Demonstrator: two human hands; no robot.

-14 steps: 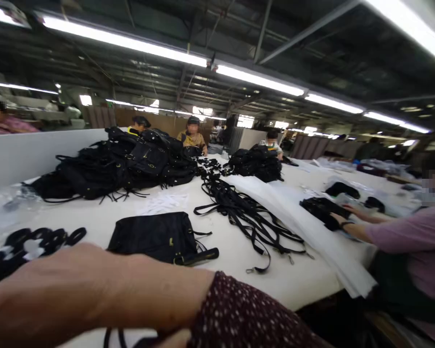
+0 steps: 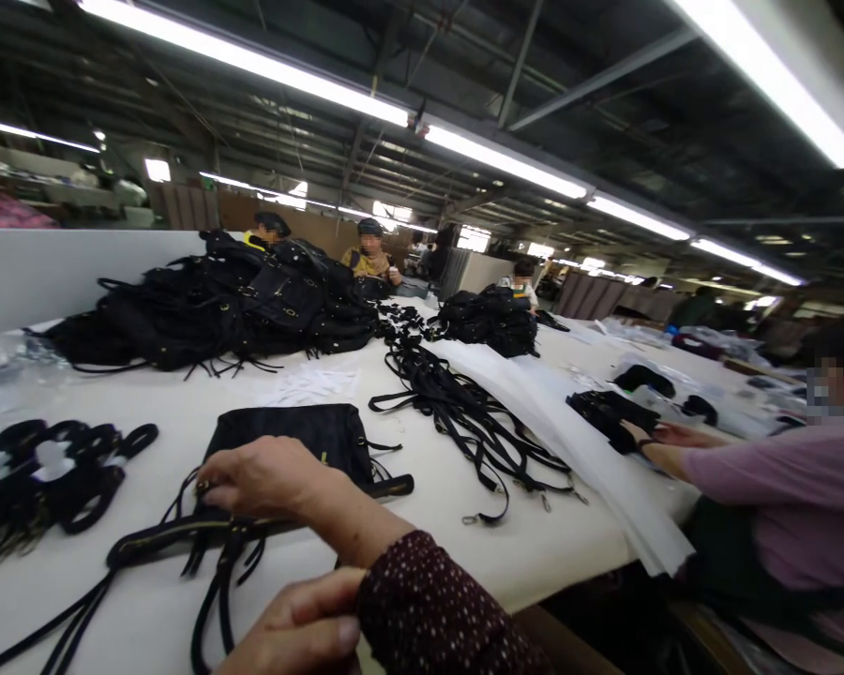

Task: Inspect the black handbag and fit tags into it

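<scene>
Our black bag [image 2: 288,424] lay left of centre in the lower frame, soft, matt and boxy, with thin cords and a gold-toned zip [image 2: 175,534], on the pale tabletop [image 2: 457,553]. Our right hand [image 2: 267,476] curled over its left side; we couldn't tell whether it gripped. At bottom centre, our left hand [image 2: 302,619] pinched our speckled maroon sleeve [image 2: 429,600], fingers nearly closed.

Sleeve [image 2: 440,600]: dark maroon, white-speckled. Desk [image 2: 527,553]: off-white. Bag [image 2: 288,433] and piled bags [image 2: 246,305]: black. Straps [image 2: 471,408] toward the desk's far edge: black. Sheets [image 2: 577,445]: white. Co-worker's shirt [image 2: 766,469]: mauve, plain.
</scene>
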